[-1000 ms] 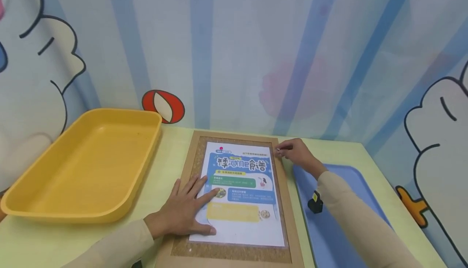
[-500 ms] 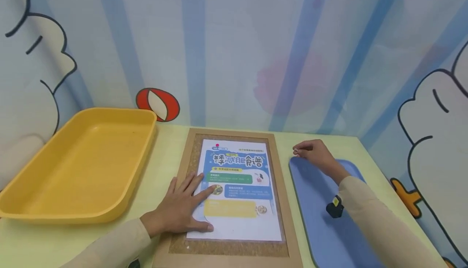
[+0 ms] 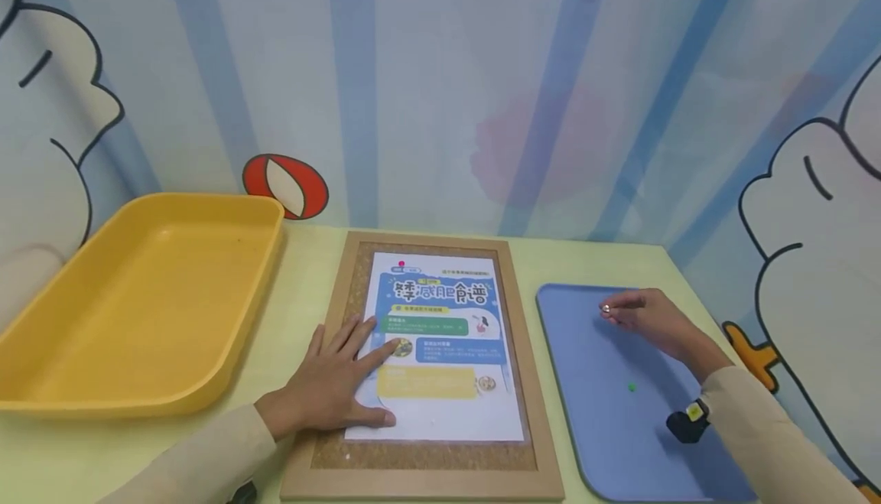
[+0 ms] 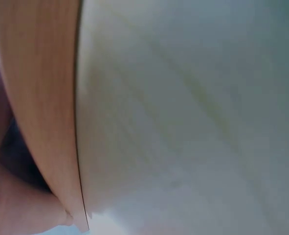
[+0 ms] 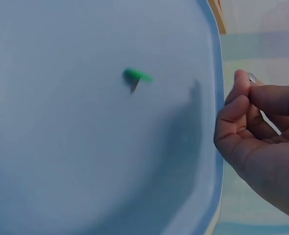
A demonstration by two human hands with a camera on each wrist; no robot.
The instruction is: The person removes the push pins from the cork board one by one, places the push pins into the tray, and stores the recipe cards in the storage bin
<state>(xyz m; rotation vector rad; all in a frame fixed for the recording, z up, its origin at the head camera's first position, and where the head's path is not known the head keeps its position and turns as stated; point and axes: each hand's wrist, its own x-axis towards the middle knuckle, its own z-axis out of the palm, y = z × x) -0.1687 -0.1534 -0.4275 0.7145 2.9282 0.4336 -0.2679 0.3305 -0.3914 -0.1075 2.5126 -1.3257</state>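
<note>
Fingers spread, my left hand [image 3: 320, 382] lies flat across the left frame edge of a corkboard [image 3: 413, 454] and the printed poster [image 3: 440, 420] on it. A pink thumbtack [image 3: 402, 264] sits at the poster's upper left. Over the far part of a blue tray [image 3: 585, 412], my right hand [image 3: 654, 324] pinches a small silvery thumbtack [image 3: 606, 309] between thumb and fingertips; only its shiny edge shows. Below that hand a green thumbtack [image 5: 132, 74] lies on the tray, its metal point showing in the right wrist view. The left wrist view shows mostly the board's wooden side [image 4: 41, 88].
A deep yellow bin [image 3: 138, 397] stands left of the board. Behind the pale yellow table [image 3: 313, 259] hangs a striped, printed backdrop [image 3: 440, 106]. A tiny white speck [image 3: 347, 456] lies on the cork near the board's lower left.
My right hand has moved right, from the board's upper right corner to over the blue tray, still pinching the small thumbtack. The green thumbtack has come into view. My left hand stays on the poster.
</note>
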